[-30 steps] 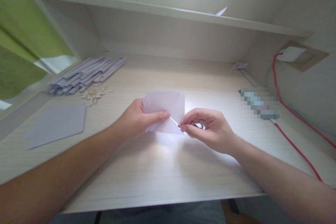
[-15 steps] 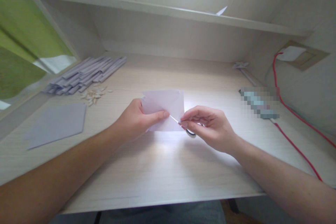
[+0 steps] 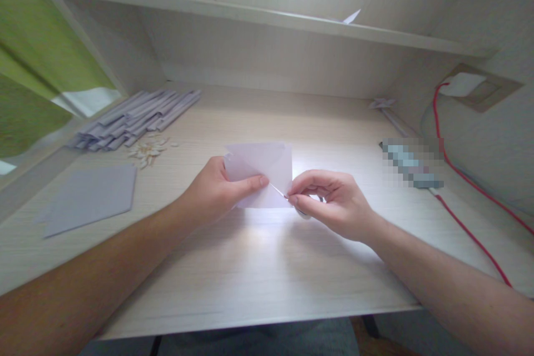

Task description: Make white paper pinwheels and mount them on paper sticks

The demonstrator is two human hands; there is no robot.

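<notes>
My left hand [image 3: 225,184] holds a square of white paper [image 3: 267,156] upright above the desk, its thumb pressed flat on the near face. The paper seems to be more than one layer, with uneven edges at the upper left. At its lower right corner, my right hand [image 3: 331,203] is closed on small metal scissors [image 3: 303,212]. A thin bright blade line runs from the right fingertips toward the left thumb, slanting across the paper. Fingers hide most of the scissors, with only part of a handle loop showing below them.
Rolled paper tubes [image 3: 142,117] are stacked at the back left, beside small pale pieces [image 3: 148,150] and a paper stack [image 3: 92,197]. At right lie a paper pinwheel [image 3: 381,103], a blurred-out phone-like device [image 3: 411,164] and a red cable [image 3: 471,242]. A shelf [image 3: 267,16] overhangs the back.
The bright blade line against the paper looks thinner, and less of the handle loop shows. My right fingers have shifted very slightly; my left hand stays in place.
</notes>
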